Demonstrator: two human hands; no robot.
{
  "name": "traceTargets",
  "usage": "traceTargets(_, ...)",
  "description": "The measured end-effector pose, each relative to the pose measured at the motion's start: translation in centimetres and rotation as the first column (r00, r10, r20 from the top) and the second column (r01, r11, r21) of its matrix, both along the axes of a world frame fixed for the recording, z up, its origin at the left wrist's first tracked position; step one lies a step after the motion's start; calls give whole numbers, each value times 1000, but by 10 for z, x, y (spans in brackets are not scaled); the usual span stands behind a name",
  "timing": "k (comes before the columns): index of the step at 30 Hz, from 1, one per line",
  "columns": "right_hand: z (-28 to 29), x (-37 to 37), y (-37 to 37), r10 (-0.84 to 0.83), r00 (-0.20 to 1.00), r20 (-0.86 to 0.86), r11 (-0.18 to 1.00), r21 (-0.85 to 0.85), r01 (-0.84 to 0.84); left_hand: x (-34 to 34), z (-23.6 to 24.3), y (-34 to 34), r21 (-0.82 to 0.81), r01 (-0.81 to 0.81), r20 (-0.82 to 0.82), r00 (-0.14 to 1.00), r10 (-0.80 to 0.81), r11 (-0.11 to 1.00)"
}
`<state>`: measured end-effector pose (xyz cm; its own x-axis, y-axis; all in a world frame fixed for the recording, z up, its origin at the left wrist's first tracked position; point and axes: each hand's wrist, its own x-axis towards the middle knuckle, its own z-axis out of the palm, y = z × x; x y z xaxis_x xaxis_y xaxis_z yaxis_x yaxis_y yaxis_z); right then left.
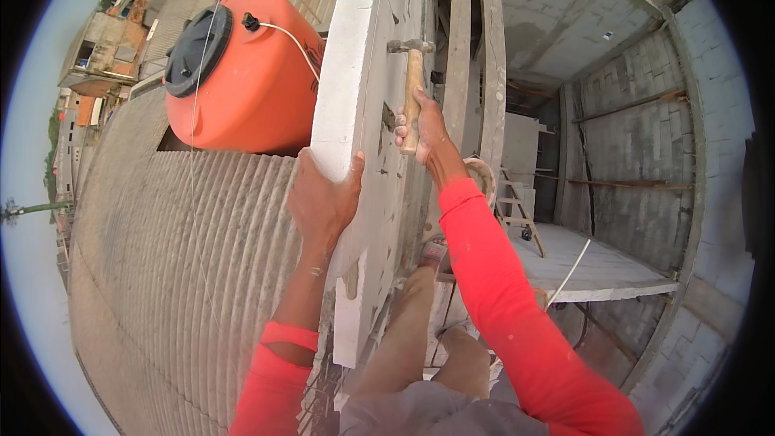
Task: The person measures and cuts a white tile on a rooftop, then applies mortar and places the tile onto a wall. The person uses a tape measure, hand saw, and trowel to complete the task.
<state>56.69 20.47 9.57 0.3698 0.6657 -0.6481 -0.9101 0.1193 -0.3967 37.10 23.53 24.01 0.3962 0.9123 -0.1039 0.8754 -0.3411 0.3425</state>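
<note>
My right hand (421,129) grips a wooden-handled hammer (412,73), its metal head raised beside the face of a white block wall (391,73). My left hand (323,198) is wrapped over the top edge of a long white block (341,89) along the wall's top, thumb on the near side, at the end of that block. Both my forearms wear red sleeves, the left one pushed partway up. Below, between my arms, my bare legs stand by the wall, and a round bucket (483,173) is partly hidden behind my right wrist.
An orange water tank (242,97) with a black lid and corrugated roofing (186,250) lie left of the wall, with a thin line across them. Wooden planks (492,48) run alongside the wall. To the right are a lower concrete floor (581,262), a wooden ladder (521,214) and grey block walls.
</note>
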Motion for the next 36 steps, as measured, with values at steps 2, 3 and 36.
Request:
traceTargets(2, 2, 2, 1, -48, 997, -67, 995, -85, 42, -1, 0, 0, -12, 1, 7, 1000, -1, 1000)
traceTargets(3, 3, 1, 0, -26, 1000, -8, 999, -20, 26, -1, 0, 0, -19, -3, 7, 1000, 4, 1000)
traceTargets(36, 75, -270, -215, 112, 959, -260, 969, -184, -163, -22, -11, 5, 60, 47, 19, 999, -48, 997)
